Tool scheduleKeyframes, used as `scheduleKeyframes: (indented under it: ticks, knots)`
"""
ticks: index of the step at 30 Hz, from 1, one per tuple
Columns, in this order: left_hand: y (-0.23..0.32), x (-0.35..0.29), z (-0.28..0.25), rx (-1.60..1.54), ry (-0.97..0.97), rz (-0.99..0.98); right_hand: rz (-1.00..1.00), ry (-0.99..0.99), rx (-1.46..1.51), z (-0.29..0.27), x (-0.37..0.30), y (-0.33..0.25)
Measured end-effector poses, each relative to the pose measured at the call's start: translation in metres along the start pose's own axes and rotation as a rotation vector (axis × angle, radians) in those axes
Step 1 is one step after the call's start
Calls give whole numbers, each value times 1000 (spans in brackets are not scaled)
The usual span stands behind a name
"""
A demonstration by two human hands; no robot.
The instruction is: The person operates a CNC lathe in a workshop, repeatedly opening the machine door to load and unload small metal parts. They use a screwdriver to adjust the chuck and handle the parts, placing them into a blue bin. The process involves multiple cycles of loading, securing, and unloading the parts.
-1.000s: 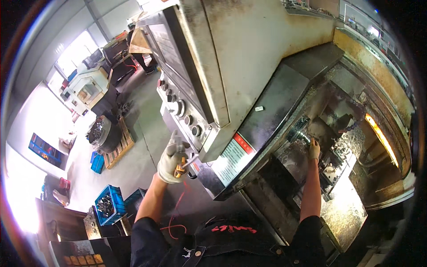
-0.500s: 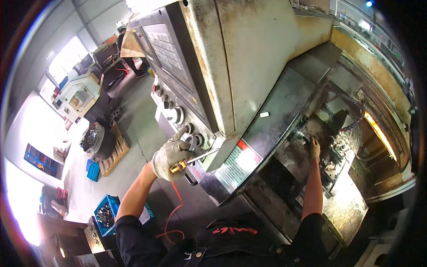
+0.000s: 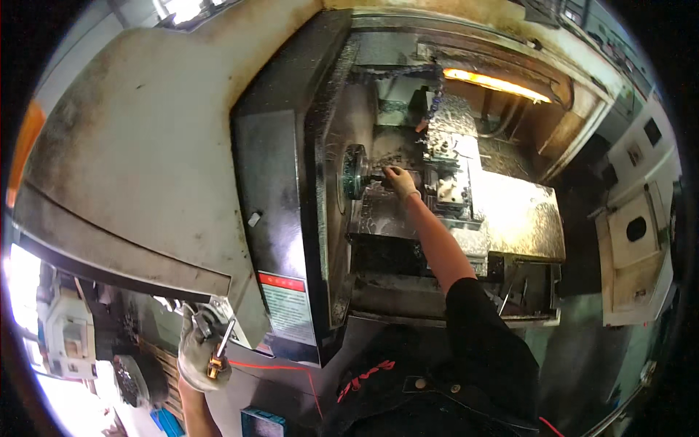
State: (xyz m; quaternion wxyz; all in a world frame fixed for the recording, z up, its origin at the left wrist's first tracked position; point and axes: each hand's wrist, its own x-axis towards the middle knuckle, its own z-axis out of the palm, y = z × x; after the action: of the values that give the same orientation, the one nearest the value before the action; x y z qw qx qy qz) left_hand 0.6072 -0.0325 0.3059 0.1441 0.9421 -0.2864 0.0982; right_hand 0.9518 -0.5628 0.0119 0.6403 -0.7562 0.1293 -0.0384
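My left hand [image 3: 198, 357], in a pale work glove, is at the lower edge of the machine's control panel. It is closed around a screwdriver [image 3: 215, 365] with a yellow-and-black handle and a thin metal shaft, its fingers next to a control knob [image 3: 207, 320]. My right hand [image 3: 400, 180] is bare and reaches inside the lathe. Its fingers close on a small dark metal part [image 3: 376, 178] at the face of the round chuck [image 3: 354, 172]; the part's shape is mostly hidden. Just right of that hand stands the tool block [image 3: 451, 191].
A lit lamp [image 3: 495, 84] glows at the back of the lathe. A shiny metal cover [image 3: 520, 215] lies right of the tool block. A red hose [image 3: 277, 368] runs along the floor near a blue crate [image 3: 262, 422]. Another machine [image 3: 633, 226] stands far right.
My view has swung right toward the lathe's inside, so the control panel now sits lower left. My left hand still holds the screwdriver by the knobs; my right hand stays at the chuck.
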Motion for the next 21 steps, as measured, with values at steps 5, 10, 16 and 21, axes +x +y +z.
scheduleKeyframes:
  ticks: [5, 10, 16, 21]
  knots:
    - [-8, 19, 2, 119, -2, 160, -42, 108, -180, -15, -11, -12]
    - [27, 17, -12, 9, -35, 5, 102, -52, 66, -19, -36, -30]
    - [57, 1, -12, -59, 49, -87, -196, 91, 126, 49, -153, -48]
    - [86, 8, -20, -70, 111, 92, -43, -724, 70, 85, -350, -48]
